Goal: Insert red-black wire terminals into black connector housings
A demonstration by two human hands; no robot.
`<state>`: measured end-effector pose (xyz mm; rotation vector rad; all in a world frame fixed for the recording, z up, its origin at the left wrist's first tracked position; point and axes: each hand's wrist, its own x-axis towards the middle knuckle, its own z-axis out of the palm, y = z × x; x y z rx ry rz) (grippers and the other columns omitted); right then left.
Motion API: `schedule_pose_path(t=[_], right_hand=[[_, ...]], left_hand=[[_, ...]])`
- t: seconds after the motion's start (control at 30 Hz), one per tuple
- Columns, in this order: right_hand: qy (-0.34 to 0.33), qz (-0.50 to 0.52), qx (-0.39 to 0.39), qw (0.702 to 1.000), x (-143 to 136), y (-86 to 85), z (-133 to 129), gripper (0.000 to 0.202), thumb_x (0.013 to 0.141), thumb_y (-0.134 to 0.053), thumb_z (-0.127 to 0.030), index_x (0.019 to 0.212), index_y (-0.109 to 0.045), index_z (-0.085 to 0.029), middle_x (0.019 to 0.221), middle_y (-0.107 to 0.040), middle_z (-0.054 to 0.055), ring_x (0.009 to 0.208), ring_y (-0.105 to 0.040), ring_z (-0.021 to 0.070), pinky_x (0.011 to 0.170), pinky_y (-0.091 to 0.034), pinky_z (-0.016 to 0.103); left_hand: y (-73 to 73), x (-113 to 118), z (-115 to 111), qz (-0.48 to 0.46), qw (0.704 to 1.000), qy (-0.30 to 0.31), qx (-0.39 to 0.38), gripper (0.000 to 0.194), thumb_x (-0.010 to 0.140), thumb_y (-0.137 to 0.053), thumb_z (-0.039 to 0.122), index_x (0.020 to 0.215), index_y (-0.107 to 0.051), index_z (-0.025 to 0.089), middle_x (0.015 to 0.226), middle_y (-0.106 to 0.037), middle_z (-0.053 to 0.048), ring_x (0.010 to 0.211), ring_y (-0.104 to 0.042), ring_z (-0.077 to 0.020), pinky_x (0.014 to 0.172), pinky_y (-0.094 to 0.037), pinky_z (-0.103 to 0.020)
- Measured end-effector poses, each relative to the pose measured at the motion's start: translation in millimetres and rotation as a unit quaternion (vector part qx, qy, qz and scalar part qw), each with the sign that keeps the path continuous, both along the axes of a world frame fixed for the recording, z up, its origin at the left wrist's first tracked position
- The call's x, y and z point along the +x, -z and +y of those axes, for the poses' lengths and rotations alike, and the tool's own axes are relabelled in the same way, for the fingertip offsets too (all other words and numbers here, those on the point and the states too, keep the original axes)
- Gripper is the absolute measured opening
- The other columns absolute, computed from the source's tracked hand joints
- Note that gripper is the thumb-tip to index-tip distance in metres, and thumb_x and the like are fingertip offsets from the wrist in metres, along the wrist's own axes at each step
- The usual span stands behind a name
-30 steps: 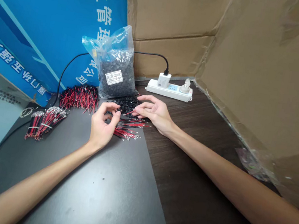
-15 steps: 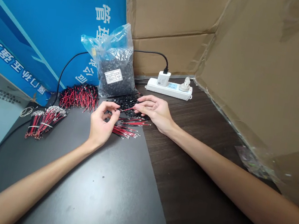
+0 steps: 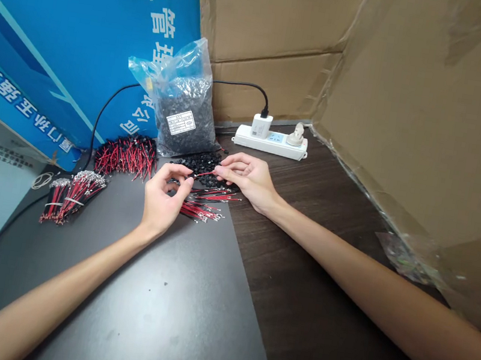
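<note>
A short red wire [image 3: 205, 174] runs between my two hands. My right hand [image 3: 247, 178] pinches its right end between thumb and fingertips. My left hand [image 3: 166, 195] is closed in a pinch at the wire's other end, on a small black piece mostly hidden by the fingertips. Beneath and in front of the hands lie loose red and black wires [image 3: 203, 212] with metal tips. Just behind them is a heap of small black plastic parts [image 3: 206, 164].
A clear bag of black parts [image 3: 187, 111] stands behind the heap. Left of it lie a pile of red-and-black wires [image 3: 125, 156] and tied wire bundles [image 3: 78, 194]. A white power strip [image 3: 269, 142] sits behind my right hand, near cardboard walls [image 3: 413, 128].
The view has shifted very slightly. Both hands keep their pinch, with the red wire still between them.
</note>
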<state>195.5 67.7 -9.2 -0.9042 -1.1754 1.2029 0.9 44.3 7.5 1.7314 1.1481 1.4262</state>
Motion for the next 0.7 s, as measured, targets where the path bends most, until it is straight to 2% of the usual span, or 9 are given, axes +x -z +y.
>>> schedule_pose_path(t=[0.27, 0.7], right_hand=[[0.012, -0.018, 0.014, 1.0, 0.1, -0.4, 0.0, 0.038, 0.061, -0.09, -0.046, 0.077, -0.068, -0.019, 0.074, -0.072, 0.002, 0.067, -0.064, 0.0145, 0.064, -0.05, 0.029], [0.013, -0.026, 0.019, 0.999, 0.6, -0.9, -0.9, 0.039, 0.062, -0.089, -0.049, 0.077, -0.066, -0.02, 0.077, -0.072, 0.003, 0.071, -0.065, 0.0162, 0.067, -0.051, 0.031]], left_hand=[[0.7, 1.0, 1.6, 0.0, 1.0, -0.015, -0.007, 0.015, 0.079, -0.072, 0.028, 0.09, -0.068, 0.019, 0.087, -0.066, -0.003, 0.074, -0.058, -0.0128, 0.056, -0.048, -0.021], [1.2, 0.9, 5.7, -0.027, 0.999, -0.007, -0.034, 0.018, 0.077, -0.075, 0.03, 0.089, -0.068, 0.018, 0.086, -0.066, -0.004, 0.071, -0.059, -0.0123, 0.05, -0.045, -0.02]])
